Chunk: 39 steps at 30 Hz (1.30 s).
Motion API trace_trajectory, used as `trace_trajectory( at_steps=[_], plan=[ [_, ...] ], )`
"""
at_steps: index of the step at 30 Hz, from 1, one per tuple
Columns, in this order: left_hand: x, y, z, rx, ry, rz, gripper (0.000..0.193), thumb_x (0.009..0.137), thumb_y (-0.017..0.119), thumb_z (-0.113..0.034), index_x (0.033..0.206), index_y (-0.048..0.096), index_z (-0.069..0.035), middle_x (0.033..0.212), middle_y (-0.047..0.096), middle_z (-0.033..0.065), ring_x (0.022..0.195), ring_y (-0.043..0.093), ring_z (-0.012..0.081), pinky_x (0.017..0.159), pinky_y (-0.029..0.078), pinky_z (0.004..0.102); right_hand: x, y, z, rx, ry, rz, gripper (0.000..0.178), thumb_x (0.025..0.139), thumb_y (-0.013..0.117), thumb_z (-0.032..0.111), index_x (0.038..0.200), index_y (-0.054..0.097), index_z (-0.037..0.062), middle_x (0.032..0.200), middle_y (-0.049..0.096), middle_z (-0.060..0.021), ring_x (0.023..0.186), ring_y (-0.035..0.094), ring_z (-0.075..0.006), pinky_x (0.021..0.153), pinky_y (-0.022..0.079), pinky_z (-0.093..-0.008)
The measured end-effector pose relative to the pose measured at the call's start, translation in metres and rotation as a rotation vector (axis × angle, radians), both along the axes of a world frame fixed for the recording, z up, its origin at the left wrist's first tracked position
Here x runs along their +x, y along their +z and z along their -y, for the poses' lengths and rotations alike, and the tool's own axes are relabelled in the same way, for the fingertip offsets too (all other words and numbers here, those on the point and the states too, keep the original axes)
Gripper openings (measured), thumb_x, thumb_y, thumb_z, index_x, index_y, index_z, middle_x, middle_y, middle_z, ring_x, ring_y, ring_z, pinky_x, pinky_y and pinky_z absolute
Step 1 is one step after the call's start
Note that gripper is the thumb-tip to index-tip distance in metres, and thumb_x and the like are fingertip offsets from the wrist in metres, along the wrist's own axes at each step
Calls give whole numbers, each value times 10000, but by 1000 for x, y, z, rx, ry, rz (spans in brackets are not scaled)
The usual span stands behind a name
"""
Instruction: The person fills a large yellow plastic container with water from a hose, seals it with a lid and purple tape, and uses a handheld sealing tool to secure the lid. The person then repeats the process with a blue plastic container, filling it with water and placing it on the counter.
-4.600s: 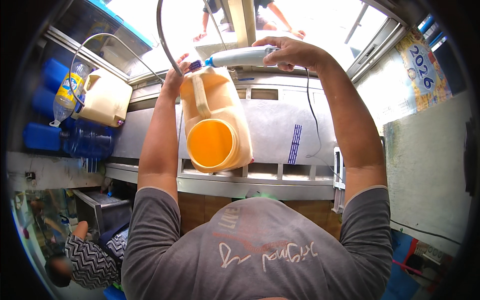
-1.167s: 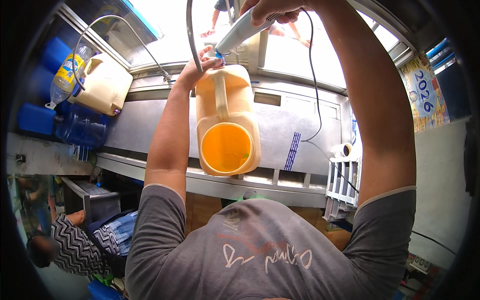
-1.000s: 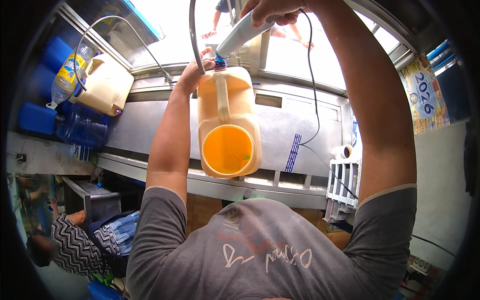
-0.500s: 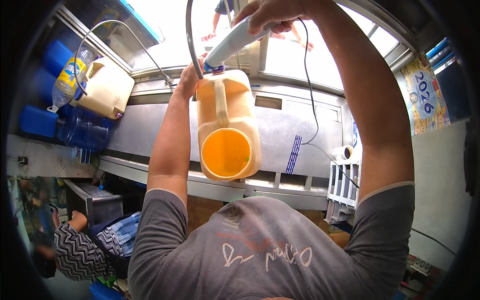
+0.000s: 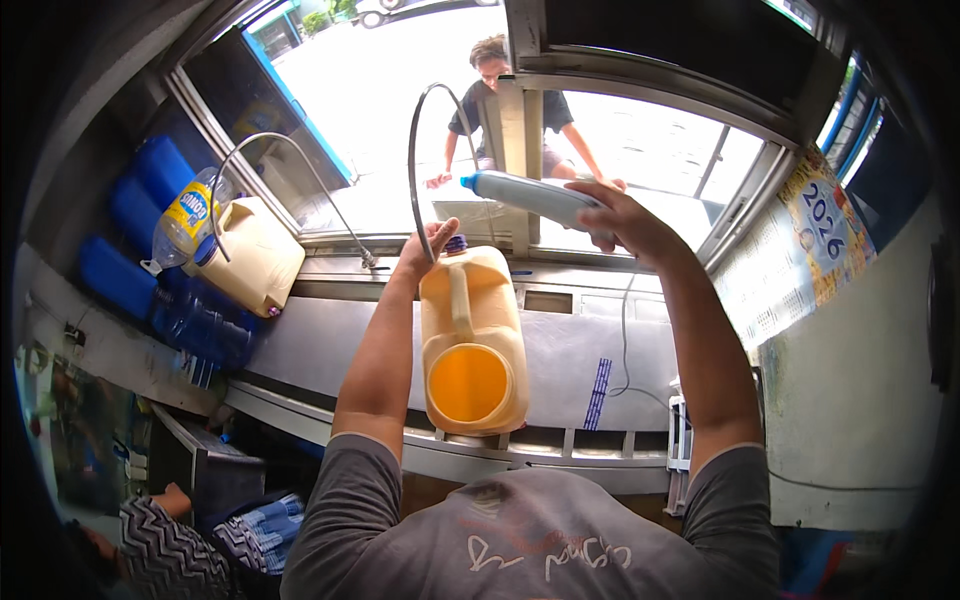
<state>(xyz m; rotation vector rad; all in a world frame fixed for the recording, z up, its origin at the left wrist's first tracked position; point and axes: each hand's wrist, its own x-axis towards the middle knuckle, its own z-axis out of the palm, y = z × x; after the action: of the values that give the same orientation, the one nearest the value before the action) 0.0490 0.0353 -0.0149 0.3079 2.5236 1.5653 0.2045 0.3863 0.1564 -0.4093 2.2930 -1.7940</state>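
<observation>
Far left: a clear bottle with yellow label (image 5: 186, 222) and a cream container (image 5: 262, 258) stand crowded at that end of the metal counter (image 5: 315, 345); a stretch of counter separates them from the left forearm. Mid-counter: cream jug (image 5: 480, 325), orange-lined round opening (image 5: 468, 383) facing the near side, its near end reaching the slotted near edge. Left hand (image 5: 416, 256) just left of the purple cap (image 5: 456, 243) at the jug's far end; a curved metal tube (image 5: 413, 160) crosses it; cannot tell whether its fingers grip. Grey tool (image 5: 535, 197) raised on the far side, blue nozzle (image 5: 468, 182) pointing left, apart from the cap; right hand (image 5: 625, 222) clamped around its right end. Below, a cord (image 5: 624, 335) reaches the counter near a purple-and-white strip (image 5: 597, 395). Far right: white rack (image 5: 679, 440), then wall (image 5: 850, 400), bounding movement.
</observation>
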Motion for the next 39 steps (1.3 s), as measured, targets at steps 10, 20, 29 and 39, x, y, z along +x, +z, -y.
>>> trace_trajectory(
  at_steps=[10, 20, 29, 39],
  plan=[
    [-14, -13, 4, 416, -159, 246, 363, 924, 712, -283, 1184, 614, -51, 1017, 666, 46, 935, 641, 139, 839, 527, 281, 338, -141, -123, -661, -631, 206, 687, 899, 536, 122, 1521, 256, 37, 1004, 498, -62, 775, 525, -139, 681, 446, -280],
    [32, 9, -9, -102, 184, -129, 863, 800, 758, -571, 1340, 441, 23, 1089, 639, 124, 996, 631, 232, 897, 509, 357, 437, -209, -181, -791, -1175, 99, 538, 967, 561, 209, 1459, 366, 113, 1168, 608, -158, 810, 601, -161, 663, 509, -290],
    [117, 33, 3, -385, -101, 2, 634, 806, 732, -563, 1043, 662, 20, 814, 648, 70, 722, 595, 147, 698, 490, 296, 363, -228, -195, -752, -1468, 53, 439, 954, 561, 198, 1359, 449, 69, 1031, 560, -124, 739, 599, -188, 585, 516, -288],
    [117, 80, -37, -674, -585, -43, 518, 756, 698, -256, 1203, 613, -9, 1059, 699, 146, 952, 667, 252, 873, 505, 372, 398, -261, -230, 1174, -1472, 257, 503, 819, 695, 225, 1243, 571, -15, 1215, 618, -232, 1116, 591, -405, 934, 485, -465]
  ],
)
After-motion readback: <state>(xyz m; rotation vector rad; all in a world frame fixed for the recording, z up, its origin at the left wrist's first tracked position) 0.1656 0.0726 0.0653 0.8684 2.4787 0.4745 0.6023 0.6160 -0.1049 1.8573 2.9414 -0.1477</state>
